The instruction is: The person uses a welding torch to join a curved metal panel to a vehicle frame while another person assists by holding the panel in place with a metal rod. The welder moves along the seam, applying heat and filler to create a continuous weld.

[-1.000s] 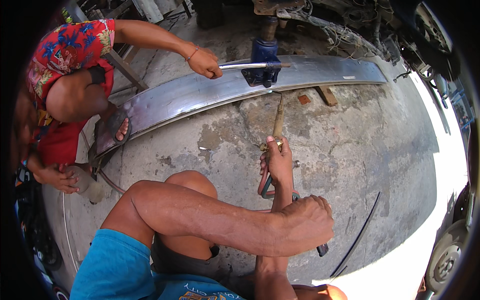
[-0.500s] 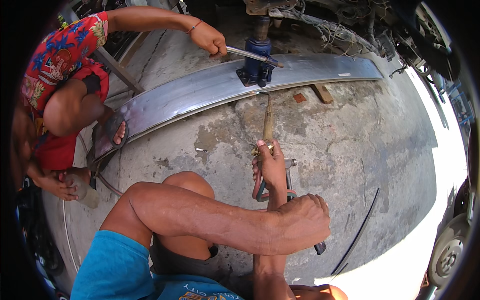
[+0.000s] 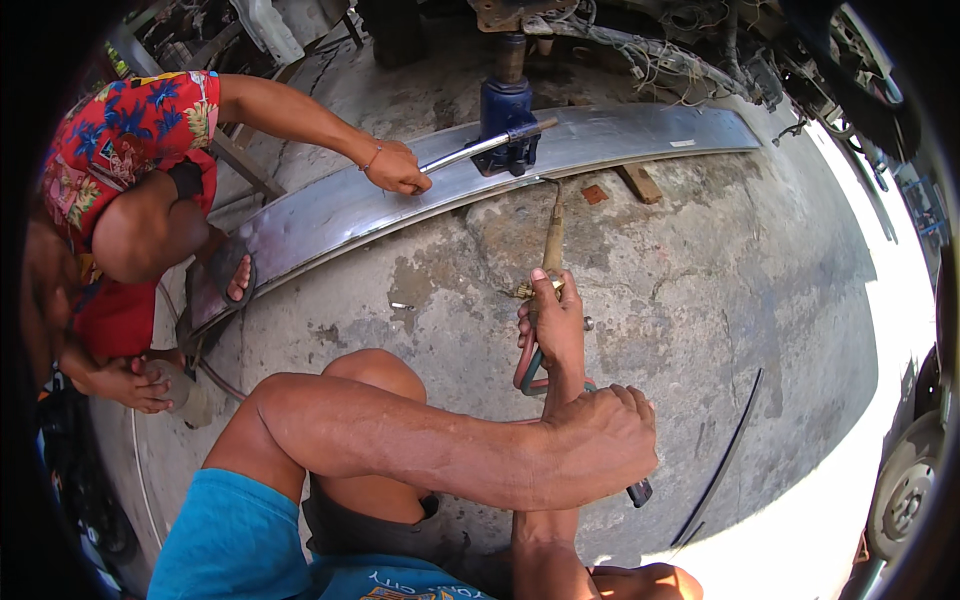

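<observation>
My right hand (image 3: 558, 322) is closed round a gas torch (image 3: 554, 235) with red and green hoses (image 3: 527, 365). The bent tip reaches the near edge of a long silver metal beam (image 3: 380, 190), close below a blue bottle jack (image 3: 507, 105). Whether tip and edge touch, I cannot tell. My left forearm crosses over the right one. My left hand (image 3: 605, 445) is closed on a hammer, whose black handle end (image 3: 640, 492) sticks out below the fist; most of the hammer is hidden. A co-worker's hand (image 3: 398, 170) grips the jack's metal bar (image 3: 470, 150).
The co-worker's sandalled foot (image 3: 238, 275) stands on the beam's left end. A wooden block (image 3: 638, 183) lies under the beam. Vehicle parts with loose wires (image 3: 690, 65) hang above the jack. A thin black strip (image 3: 722, 460) lies on the concrete floor (image 3: 450, 300) at right.
The co-worker's hand has come down toward me, swinging the jack bar from sloping down to sloping up rightward. My torch has shifted slightly right; the left hand keeps its hold.
</observation>
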`<act>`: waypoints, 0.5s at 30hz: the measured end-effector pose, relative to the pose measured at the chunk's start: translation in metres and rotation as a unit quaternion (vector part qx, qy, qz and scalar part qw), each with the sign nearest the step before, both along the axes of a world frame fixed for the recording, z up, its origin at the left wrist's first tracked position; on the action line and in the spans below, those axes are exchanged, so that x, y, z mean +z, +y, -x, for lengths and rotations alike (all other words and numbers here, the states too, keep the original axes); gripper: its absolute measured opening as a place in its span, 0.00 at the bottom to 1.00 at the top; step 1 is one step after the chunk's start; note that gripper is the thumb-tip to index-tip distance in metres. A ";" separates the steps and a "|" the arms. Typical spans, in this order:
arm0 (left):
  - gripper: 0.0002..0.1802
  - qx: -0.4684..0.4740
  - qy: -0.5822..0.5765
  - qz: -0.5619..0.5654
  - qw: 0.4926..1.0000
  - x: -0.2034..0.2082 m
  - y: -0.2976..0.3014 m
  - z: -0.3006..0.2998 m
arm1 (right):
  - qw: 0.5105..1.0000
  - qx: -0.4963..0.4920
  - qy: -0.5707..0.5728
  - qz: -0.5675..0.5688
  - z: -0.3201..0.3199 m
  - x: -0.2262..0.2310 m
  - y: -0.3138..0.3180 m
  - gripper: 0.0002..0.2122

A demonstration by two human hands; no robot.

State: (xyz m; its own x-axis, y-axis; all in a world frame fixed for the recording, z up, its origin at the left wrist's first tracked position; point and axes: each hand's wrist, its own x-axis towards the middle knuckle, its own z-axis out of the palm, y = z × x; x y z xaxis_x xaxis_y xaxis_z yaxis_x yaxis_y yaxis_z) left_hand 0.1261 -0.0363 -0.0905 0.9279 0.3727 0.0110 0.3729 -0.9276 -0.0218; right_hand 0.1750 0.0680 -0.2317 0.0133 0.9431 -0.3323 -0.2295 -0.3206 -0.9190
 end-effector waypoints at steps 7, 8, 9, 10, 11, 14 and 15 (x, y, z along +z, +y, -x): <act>0.29 0.003 -0.017 0.016 1.000 -0.001 0.000 -0.001 | 0.997 0.016 0.067 0.039 0.000 -0.001 -0.014 0.15; 0.29 0.002 -0.013 0.023 1.000 0.000 0.000 -0.002 | 0.995 0.022 0.085 0.049 -0.001 -0.003 -0.016 0.15; 0.29 0.002 -0.016 0.022 1.000 0.000 0.000 -0.002 | 0.993 0.032 0.096 0.055 -0.001 -0.004 -0.018 0.14; 0.30 0.001 -0.017 0.019 1.000 -0.001 0.000 -0.003 | 0.991 0.042 0.108 0.060 0.000 -0.005 -0.019 0.14; 0.30 0.002 -0.019 0.017 1.000 0.000 0.000 -0.003 | 0.989 0.053 0.120 0.065 0.000 -0.006 -0.020 0.14; 0.30 0.004 -0.003 0.014 1.000 0.003 0.000 -0.003 | 0.985 0.069 0.141 0.072 0.005 -0.004 -0.025 0.13; 0.29 0.009 -0.006 0.015 1.000 0.002 0.000 -0.003 | 0.984 0.069 0.147 0.074 0.007 -0.004 -0.025 0.14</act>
State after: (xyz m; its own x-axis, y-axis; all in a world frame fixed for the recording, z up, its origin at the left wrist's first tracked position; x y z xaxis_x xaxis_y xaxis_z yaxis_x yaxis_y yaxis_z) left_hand 0.1288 -0.0360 -0.0884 0.9213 0.3888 0.0108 0.3887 -0.9213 0.0095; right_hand 0.1676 0.0433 -0.2361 -0.2290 0.8699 -0.4369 -0.4233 -0.4932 -0.7600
